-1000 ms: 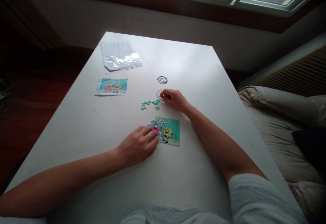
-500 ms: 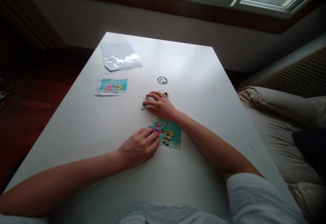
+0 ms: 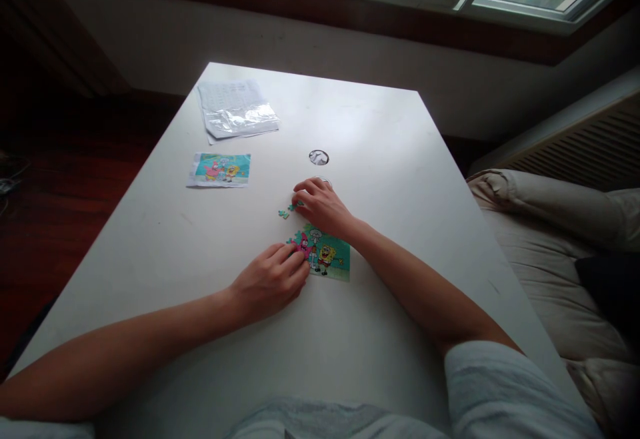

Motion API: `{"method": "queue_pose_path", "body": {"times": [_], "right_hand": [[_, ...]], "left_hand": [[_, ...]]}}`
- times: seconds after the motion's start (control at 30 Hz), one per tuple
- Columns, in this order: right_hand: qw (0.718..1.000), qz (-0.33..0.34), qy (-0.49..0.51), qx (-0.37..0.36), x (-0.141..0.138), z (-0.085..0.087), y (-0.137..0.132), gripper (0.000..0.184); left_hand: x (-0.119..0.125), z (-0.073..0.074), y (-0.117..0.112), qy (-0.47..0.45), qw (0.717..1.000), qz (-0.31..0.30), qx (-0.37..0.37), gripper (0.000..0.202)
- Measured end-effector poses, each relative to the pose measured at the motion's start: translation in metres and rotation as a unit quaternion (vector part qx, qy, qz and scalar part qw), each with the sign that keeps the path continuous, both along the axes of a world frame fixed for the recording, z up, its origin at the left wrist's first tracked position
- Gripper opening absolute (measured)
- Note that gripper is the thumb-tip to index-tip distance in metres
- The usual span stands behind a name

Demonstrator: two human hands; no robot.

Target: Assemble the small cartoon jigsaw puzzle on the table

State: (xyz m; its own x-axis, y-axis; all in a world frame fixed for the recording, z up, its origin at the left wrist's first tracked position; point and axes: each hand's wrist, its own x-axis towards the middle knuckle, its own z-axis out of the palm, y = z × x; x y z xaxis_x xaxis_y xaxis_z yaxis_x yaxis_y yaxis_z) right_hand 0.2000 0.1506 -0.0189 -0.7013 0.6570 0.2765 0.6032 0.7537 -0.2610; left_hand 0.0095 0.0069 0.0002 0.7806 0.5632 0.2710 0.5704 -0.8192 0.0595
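Note:
A small cartoon jigsaw puzzle (image 3: 327, 256) lies mostly assembled on the white table (image 3: 165, 246). My left hand (image 3: 270, 282) rests against its left edge, fingers curled and touching the pink part. My right hand (image 3: 320, 206) sits just beyond the puzzle, over the loose teal pieces (image 3: 285, 212), with fingers bent down and pinching at them. Most of those pieces are hidden under it.
A reference picture (image 3: 220, 169) of the same cartoon lies at the left. A clear plastic bag on a paper sheet (image 3: 235, 116) sits at the far left. A small round lid (image 3: 319, 157) lies past my right hand. A cushioned seat (image 3: 560, 226) borders the table's right side.
My right hand moved from the round lid area left and down onto the loose teal pieces. The puzzle shifted slightly. My left hand stayed at the puzzle's left edge.

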Motion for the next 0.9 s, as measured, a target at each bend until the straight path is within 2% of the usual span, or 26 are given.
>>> {"method": "queue_pose_path", "body": {"times": [0.13, 0.27, 0.4, 0.5, 0.57, 0.9], "right_hand": [[0.999, 0.012, 0.012, -0.028, -0.001, 0.004, -0.003, 0.007], [0.993, 0.067, 0.065, -0.078, -0.002, 0.010, -0.005, 0.008], [0.971, 0.098, 0.138, -0.171, 0.002, 0.017, -0.004, 0.010], [0.951, 0.126, 0.122, -0.254, 0.007, 0.022, -0.002, 0.013], [0.945, 0.142, 0.094, -0.279, 0.009, 0.023, -0.001, 0.013], [0.955, 0.181, 0.062, -0.228, 0.007, 0.022, -0.001, 0.009]], "left_hand": [[0.000, 0.000, -0.001, -0.003, 1.000, -0.008, -0.005, 0.021], [-0.002, -0.001, 0.004, -0.020, 0.999, -0.017, -0.031, 0.023], [-0.007, 0.000, 0.013, -0.035, 0.996, -0.040, -0.072, 0.026], [-0.009, 0.000, 0.016, -0.032, 0.996, -0.037, -0.078, 0.027], [-0.009, 0.000, 0.016, -0.033, 0.996, -0.034, -0.071, 0.026], [-0.009, 0.000, 0.016, -0.037, 0.996, -0.032, -0.075, 0.025]]}}
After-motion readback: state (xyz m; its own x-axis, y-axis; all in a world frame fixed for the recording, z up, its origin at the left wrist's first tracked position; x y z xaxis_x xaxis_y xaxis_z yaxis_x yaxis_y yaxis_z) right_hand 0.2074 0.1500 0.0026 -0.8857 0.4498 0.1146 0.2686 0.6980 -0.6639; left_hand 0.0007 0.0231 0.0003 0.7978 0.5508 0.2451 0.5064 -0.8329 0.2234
